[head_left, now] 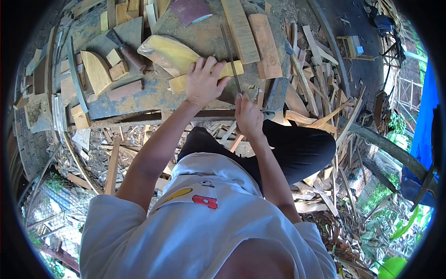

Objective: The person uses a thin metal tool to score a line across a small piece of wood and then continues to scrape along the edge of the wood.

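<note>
My left hand [203, 83] presses a short yellow wooden strip [232, 69] down on the worn bench, its fingers bent over the strip and the thumb along the near side. My right hand [249, 116] is closed around the near end of a long, thin, dark blade [227, 46], seen nearly edge-on. The blade points away from me and crosses the strip close to its right end. Behind my left hand lies a curved yellow wood piece [174, 53], touching the strip in this view.
Two wooden blocks [265, 46] lie right of the blade. A sandpaper sheet [190, 10] sits at the back. On the left are a wooden-handled tool [132, 56], a curved offcut [95, 72] and small blocks. Wood scraps [320, 79] cover the ground right of the bench [125, 104].
</note>
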Demonstrator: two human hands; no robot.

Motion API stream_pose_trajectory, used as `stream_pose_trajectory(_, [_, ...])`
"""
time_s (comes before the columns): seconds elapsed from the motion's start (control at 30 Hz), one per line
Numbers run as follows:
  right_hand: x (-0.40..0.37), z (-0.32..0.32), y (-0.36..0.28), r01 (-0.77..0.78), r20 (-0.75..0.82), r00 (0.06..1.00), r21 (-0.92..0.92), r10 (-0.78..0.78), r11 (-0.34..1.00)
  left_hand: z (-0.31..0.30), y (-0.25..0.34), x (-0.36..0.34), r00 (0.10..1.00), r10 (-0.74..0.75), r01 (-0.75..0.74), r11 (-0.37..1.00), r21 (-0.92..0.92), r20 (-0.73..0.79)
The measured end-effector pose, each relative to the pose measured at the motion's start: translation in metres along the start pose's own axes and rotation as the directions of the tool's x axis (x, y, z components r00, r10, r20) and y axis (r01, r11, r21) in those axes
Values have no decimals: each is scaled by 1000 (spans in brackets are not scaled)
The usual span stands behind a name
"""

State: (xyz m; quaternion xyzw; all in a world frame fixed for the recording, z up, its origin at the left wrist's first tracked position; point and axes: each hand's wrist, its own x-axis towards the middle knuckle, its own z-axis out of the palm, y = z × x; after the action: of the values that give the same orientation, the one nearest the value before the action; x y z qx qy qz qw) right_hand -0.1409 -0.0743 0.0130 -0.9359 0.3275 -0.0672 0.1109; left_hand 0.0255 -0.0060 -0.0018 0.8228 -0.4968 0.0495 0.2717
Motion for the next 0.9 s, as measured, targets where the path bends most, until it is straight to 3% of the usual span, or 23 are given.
stream_pose_trajectory(0.07, [26, 6, -10, -106, 126, 987, 76, 96, 991, 0, -1, 0, 1000, -7, 7, 1000, 1, 2])
stream_pose_trajectory(0.1, [28, 9, -10, -106, 126, 987, 81, 96, 991, 0, -1, 0, 1000, -17, 17, 1000, 1, 1])
stream_pose_trajectory(0.17, [28, 12, -10, -27, -24, 999, 37, 28, 999, 1, 1, 0, 1000, -28, 28, 1000, -5, 4])
stream_pose_trajectory(0.27, [3, -4, -8, -68, 77, 995, 23, 66, 997, -2, -1, 1, 1000, -12, 12, 1000, 9, -6])
stream_pose_trajectory(0.4, [-38, 0, 9, -46, 74, 996, -9, 47, 999, -2, 1, 1, 1000, -21, 21, 1000, 10, 6])
stream_pose_trajectory(0.47, [-21, 2, 6, 126, -177, 974, -94, -141, 988, -1, 2, 1, 1000, -13, 13, 1000, 7, 6])
stream_pose_trajectory(0.5, [-5, -2, 1, -39, 82, 996, -4, 39, 999, 0, 1, 1, 1000, -13, 13, 1000, -3, 5])
stream_pose_trajectory(0.53, [10, 11, 1, -36, 78, 996, -2, 36, 999, 1, 0, 0, 1000, -17, 17, 1000, -8, 3])
stream_pose_trajectory(0.57, [24, 26, 2, 102, -206, 970, -151, -132, 983, 1, -1, 0, 1000, -20, 20, 1000, -2, 2])
stream_pose_trajectory(0.6, [29, 36, 3, 183, -442, 838, -328, -321, 927, 1, -1, 0, 1000, -21, 21, 1000, -3, -11])
stream_pose_trajectory(0.63, [30, 33, 0, 184, -443, 837, -326, -322, 927, 2, -1, 1, 1000, -21, 21, 1000, -8, -23])
stream_pose_trajectory(0.7, [29, 25, -3, 65, -189, 980, -8, -66, 998, 2, 0, 1, 1000, -17, 17, 1000, 0, -19])
stream_pose_trajectory(0.73, [21, 19, -4, 66, -188, 980, -5, -66, 998, 0, 0, 0, 1000, -15, 15, 1000, 12, -10])
stream_pose_trajectory(0.8, [0, 3, -2, 10, -6, 1000, -23, -10, 1000, -2, 0, 1, 1000, -12, 12, 1000, 16, -10])
stream_pose_trajectory(0.9, [-29, -1, 6, -24, 41, 999, -29, 25, 999, -1, 0, 1, 1000, -14, 15, 1000, 8, -8])
